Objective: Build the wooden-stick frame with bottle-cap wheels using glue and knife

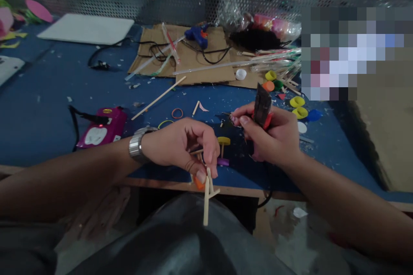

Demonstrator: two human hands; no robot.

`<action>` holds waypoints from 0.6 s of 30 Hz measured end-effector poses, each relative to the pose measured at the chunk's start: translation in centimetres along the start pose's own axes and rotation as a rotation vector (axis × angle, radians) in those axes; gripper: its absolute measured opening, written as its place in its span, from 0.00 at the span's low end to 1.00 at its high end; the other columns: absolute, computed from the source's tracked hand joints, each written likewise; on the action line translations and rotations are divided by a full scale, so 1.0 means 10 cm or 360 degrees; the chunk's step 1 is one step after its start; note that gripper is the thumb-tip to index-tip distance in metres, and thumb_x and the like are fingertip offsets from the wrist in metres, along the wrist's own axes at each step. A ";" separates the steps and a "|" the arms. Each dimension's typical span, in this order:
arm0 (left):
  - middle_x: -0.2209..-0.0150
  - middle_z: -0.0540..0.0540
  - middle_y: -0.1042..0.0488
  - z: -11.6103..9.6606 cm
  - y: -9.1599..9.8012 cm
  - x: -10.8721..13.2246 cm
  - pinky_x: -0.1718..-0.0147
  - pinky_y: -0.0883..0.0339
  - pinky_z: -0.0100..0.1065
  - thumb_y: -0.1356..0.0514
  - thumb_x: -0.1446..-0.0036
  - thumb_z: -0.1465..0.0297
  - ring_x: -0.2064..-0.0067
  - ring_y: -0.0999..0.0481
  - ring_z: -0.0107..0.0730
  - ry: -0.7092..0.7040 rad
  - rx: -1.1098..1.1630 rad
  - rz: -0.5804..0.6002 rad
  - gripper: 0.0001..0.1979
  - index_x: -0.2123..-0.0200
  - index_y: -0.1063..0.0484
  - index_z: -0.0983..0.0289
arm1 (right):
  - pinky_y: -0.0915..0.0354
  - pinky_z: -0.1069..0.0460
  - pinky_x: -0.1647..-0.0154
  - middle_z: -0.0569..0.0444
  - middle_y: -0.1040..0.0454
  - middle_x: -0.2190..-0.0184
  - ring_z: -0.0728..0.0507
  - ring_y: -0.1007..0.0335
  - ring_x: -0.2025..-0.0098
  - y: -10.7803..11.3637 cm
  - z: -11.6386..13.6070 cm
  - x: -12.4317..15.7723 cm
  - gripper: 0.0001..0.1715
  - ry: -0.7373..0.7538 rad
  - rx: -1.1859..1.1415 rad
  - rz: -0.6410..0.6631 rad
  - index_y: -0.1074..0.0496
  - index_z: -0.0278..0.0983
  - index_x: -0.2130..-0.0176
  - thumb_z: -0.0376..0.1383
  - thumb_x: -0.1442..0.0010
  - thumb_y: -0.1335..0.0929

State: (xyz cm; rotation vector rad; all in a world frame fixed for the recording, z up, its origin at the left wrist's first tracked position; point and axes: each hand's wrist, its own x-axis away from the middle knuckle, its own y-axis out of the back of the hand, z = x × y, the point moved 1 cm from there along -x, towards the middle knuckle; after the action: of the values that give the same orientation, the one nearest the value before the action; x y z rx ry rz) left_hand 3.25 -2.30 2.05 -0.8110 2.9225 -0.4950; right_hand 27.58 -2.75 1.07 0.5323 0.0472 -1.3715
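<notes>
My left hand, with a metal watch on the wrist, pinches a small frame of thin wooden sticks that hangs down past the table's front edge; an orange cap sits on it. A yellow cap on a stick with a purple cap below stands between my hands. My right hand is closed around a red-handled tool with a dark tip, held over the blue table.
A pink device with a black cable lies left. Loose sticks, rubber bands and coloured bottle caps are scattered about. At the back lie cardboard with a blue glue gun, straws, a plastic bag and a white board.
</notes>
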 end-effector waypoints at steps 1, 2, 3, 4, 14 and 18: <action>0.70 0.55 0.14 0.00 0.00 0.00 0.62 0.19 0.38 0.13 0.60 0.67 0.63 0.13 0.39 -0.0003 0.0030 0.0006 0.21 0.72 0.22 0.61 | 0.23 0.49 0.62 0.54 0.15 0.63 0.45 0.19 0.65 0.00 0.00 0.00 0.08 0.0004 0.0006 0.0005 0.14 0.43 0.56 0.36 0.29 0.28; 0.70 0.55 0.14 0.01 0.00 0.00 0.62 0.19 0.37 0.13 0.59 0.68 0.63 0.13 0.39 -0.0012 0.0050 0.0016 0.21 0.72 0.22 0.61 | 0.23 0.49 0.62 0.54 0.15 0.63 0.45 0.20 0.65 0.00 0.00 0.01 0.08 0.0007 0.0013 0.0006 0.14 0.43 0.56 0.36 0.29 0.28; 0.70 0.55 0.14 0.01 0.00 0.00 0.63 0.19 0.37 0.14 0.59 0.68 0.63 0.13 0.38 -0.0026 0.0059 0.0023 0.21 0.72 0.23 0.61 | 0.23 0.49 0.62 0.54 0.15 0.64 0.45 0.20 0.66 0.00 0.00 0.01 0.08 0.0011 0.0022 0.0004 0.14 0.43 0.56 0.36 0.29 0.28; 0.70 0.55 0.14 0.01 0.00 -0.01 0.63 0.19 0.36 0.14 0.58 0.68 0.63 0.13 0.38 -0.0039 0.0062 0.0024 0.21 0.72 0.23 0.61 | 0.23 0.49 0.62 0.54 0.15 0.64 0.45 0.20 0.66 0.00 0.00 0.01 0.08 0.0016 0.0034 0.0001 0.14 0.43 0.56 0.36 0.29 0.28; 0.72 0.54 0.15 -0.02 0.00 -0.03 0.65 0.25 0.35 0.14 0.57 0.68 0.65 0.18 0.35 -0.0088 0.0050 0.0031 0.21 0.73 0.24 0.60 | 0.21 0.47 0.58 0.55 0.14 0.64 0.45 0.19 0.66 -0.01 0.03 0.00 0.09 0.0168 0.0028 0.0040 0.14 0.43 0.55 0.34 0.31 0.28; 0.73 0.55 0.15 0.00 0.00 -0.03 0.63 0.22 0.39 0.17 0.50 0.64 0.67 0.18 0.35 -0.0083 0.0094 -0.0018 0.20 0.74 0.26 0.60 | 0.22 0.47 0.56 0.54 0.14 0.64 0.44 0.17 0.64 -0.02 0.03 0.00 0.08 0.0183 0.0036 0.0055 0.15 0.42 0.55 0.34 0.30 0.28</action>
State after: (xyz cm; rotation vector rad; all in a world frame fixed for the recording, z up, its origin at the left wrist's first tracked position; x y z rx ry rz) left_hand 3.46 -2.16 2.00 -0.8208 2.8430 -0.5496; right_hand 27.34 -2.90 1.27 0.6278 0.1159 -1.3080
